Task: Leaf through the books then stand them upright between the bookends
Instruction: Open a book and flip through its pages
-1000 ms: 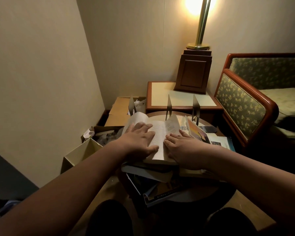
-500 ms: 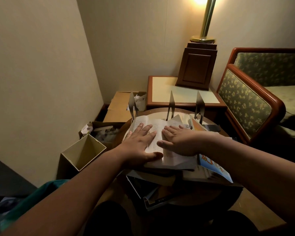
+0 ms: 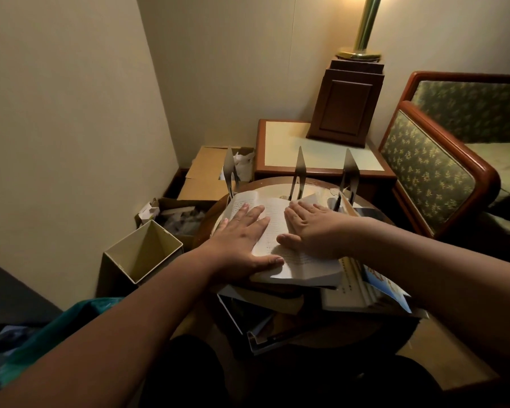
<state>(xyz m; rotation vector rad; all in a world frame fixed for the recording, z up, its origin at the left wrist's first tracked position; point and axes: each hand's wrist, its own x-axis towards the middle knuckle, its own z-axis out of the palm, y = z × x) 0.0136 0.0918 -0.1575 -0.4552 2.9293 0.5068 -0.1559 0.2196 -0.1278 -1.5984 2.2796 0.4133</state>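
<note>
The left hand and right hand lie flat, fingers straight, pressing the pages of an open book. It rests atop a pile of books on a round table, just before 3 upright metal bookends.

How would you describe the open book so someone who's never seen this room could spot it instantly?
Find the round wooden table near the lamp. Atop its pile of books, just before the metal bookends, lies the open book. It alone is spread open, text up, under the left hand and right hand.
</note>
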